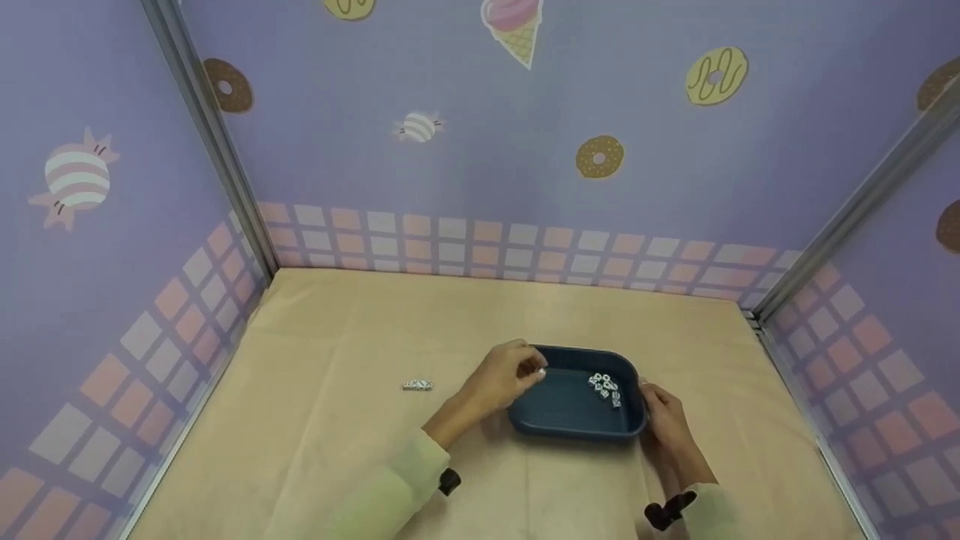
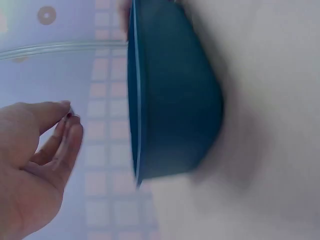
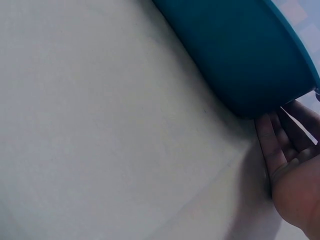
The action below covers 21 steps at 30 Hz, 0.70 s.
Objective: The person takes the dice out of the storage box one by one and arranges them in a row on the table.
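My left hand (image 1: pixel 504 376) is over the left side of a dark blue tray (image 1: pixel 574 433), thumb and fingertips pinching a small white cube bead (image 1: pixel 541 372). In the left wrist view, the pinched bead (image 2: pixel 71 113) is mostly hidden by the fingertips. My right hand (image 1: pixel 669 420) grips the tray's right end, with the thumb at the rim and the fingers against the outer wall, as the right wrist view shows. Several white cube beads (image 1: pixel 604 387) with dark marks lie loosely grouped in the tray's right part.
Left of the tray, a short straight row of similar white cube beads (image 1: pixel 418 385) lies on the beige cloth (image 1: pixel 352 330). Purple patterned panels (image 1: pixel 465 180) with metal posts (image 1: pixel 217 142) enclose the table at the back and both sides.
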Available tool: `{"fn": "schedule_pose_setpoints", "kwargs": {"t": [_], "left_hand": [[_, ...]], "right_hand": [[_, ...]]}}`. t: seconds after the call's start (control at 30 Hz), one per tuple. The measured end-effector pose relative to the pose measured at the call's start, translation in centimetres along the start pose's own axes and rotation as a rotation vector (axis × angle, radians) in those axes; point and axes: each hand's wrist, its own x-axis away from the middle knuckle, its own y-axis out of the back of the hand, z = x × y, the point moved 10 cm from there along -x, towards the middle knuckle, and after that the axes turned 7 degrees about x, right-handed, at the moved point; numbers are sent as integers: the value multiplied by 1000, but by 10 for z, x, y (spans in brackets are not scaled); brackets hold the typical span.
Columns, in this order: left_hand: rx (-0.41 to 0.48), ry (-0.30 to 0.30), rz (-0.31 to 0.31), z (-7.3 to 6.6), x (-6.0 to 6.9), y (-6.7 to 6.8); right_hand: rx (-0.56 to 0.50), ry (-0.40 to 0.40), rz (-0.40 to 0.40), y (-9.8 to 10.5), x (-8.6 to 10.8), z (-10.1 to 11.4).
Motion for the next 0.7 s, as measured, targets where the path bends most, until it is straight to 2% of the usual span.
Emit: {"fn": "schedule_pose_setpoints", "kwargs": {"t": [0.17,0.27,0.47,0.6,0.7], "left_hand": [[-92,28,-10,18,29,45],[-123,53,-19,36,42,74],[-145,142,-52,76,71,129],[-190,186,-72,97,90,153],[-226,224,-70,113,104,160]], "right_hand": [[20,19,-7,0,-1,2],[11,7,-9,1,-1,1],[-5,48,-14,1,0,6],[-6,44,-19,2,-1,6],[-6,34,-26,3,-1,3]]}}
